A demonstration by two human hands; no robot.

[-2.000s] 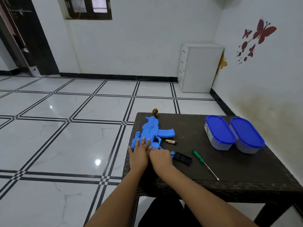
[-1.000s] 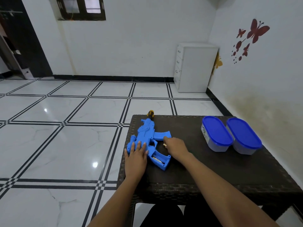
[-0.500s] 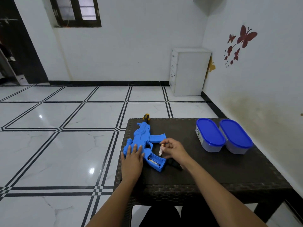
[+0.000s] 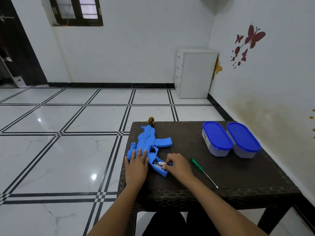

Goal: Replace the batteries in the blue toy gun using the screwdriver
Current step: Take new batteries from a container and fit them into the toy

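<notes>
Blue toy gun [image 4: 150,147] lies flat at table's [image 4: 238,181] near-left edge, grip compartment open w/ batteries [image 4: 159,164] inside. Right hand [image 4: 177,165] pinches one battery, seating it; left hand [image 4: 136,165] presses flat on the gun body, fingers straight. Judging: cover & screw not yet back on. Screwdriver [image 4: 203,172] lies just right of the hand, in reach. Two blue-lidded tubs [image 4: 231,139] far right, well apart, not blocking.
</notes>
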